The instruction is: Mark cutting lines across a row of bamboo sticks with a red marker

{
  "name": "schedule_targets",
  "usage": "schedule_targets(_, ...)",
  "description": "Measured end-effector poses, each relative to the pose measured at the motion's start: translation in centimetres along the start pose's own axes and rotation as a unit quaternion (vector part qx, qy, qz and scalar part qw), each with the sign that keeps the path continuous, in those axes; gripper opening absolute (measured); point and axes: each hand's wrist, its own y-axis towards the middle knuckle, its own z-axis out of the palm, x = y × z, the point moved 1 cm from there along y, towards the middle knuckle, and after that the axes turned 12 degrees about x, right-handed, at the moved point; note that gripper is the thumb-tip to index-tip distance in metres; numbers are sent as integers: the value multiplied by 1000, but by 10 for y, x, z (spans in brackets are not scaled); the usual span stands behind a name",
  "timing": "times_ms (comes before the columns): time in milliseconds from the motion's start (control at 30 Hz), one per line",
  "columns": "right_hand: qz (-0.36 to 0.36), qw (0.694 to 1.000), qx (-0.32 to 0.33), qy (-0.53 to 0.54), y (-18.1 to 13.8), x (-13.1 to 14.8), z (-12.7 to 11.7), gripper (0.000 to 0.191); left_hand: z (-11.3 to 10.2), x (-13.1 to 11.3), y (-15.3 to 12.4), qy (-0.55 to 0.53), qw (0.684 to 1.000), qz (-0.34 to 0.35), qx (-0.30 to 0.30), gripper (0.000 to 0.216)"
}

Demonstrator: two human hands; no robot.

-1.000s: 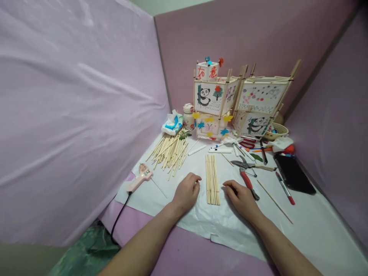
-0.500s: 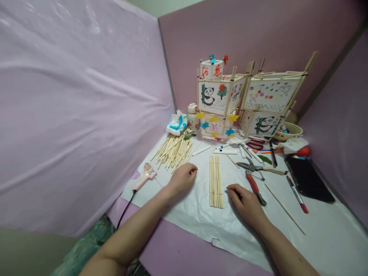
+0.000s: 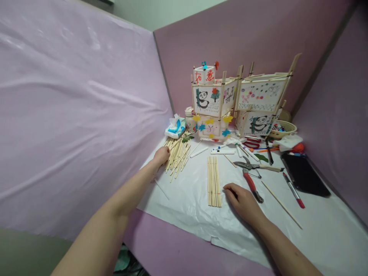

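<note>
My left hand (image 3: 161,155) is stretched out to the left edge of a loose pile of bamboo sticks (image 3: 178,152) and touches it; its fingers are curled, and I cannot see whether they grip a stick. Palm down on the white paper sheet (image 3: 186,203) lies my right hand (image 3: 243,198), holding nothing. It sits just right of a neat row of several sticks (image 3: 213,181) laid side by side.
Red-handled pruning shears (image 3: 250,177), a single long stick (image 3: 281,205), a red pen (image 3: 293,189) and a black phone (image 3: 304,174) lie to the right. Paper panda lanterns (image 3: 214,101) stand at the back with markers (image 3: 222,152), a tissue pack (image 3: 174,128) and a basket (image 3: 280,130). Pink walls enclose the table.
My left hand has left the row of sticks and moved up and left to the loose pile. Its arm now covers the pink glue gun. The right hand has stayed put.
</note>
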Motion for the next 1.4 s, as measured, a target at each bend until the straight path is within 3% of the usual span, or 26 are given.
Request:
schedule_targets(200,8,1000,1,-2,0,0,1,26,0,1,6,-20,999,-29,-34,24)
schedule_targets(367,4,1000,-8,0,1,0,2,25,-5,5,3,-46,998,-36,0,32)
schedule_targets(433,2,1000,-9,2,0,-2,2,25,-9,1,-3,-67,997,-31,-5,25)
schedule_targets(567,-5,999,-31,23,-1,-2,3,25,-10,-30,-39,-133,989,11,-69,12)
schedule_targets(667,1,994,-63,84,2,9,4,29,15,-74,-91,-199,972,95,-82,16)
schedule_targets(700,4,991,-64,114,4,15,4,31,28,-90,-110,-235,959,146,-56,14)
schedule_targets(767,-8,984,-45,173,10,31,4,37,58,-121,-147,-424,856,294,35,11)
schedule_targets(833,-37,976,-31,210,18,46,5,43,83,-142,-171,-450,827,331,66,11)
schedule_targets(900,-61,972,-42,225,28,57,6,43,97,-151,-180,-478,802,355,48,11)
schedule_targets(967,-65,965,-70,244,41,61,6,41,100,-148,-174,-471,808,354,20,10)
schedule_targets(1033,-51,947,-117,296,57,58,6,42,91,-137,-155,-420,840,343,-9,10)
schedule_targets(1133,-13,885,-223,409,81,42,2,42,61,-110,-110,-291,904,302,-84,17)
schedule_targets(1200,3,851,-262,454,93,31,-1,42,36,-92,-72,-135,949,260,-115,20)
schedule_targets(1300,13,831,-258,492,98,21,-1,42,1,-73,-10,-66,961,239,-125,27)
schedule_targets(1400,27,809,-238,537,95,20,3,42,-18,-67,42,3,962,260,-87,30)
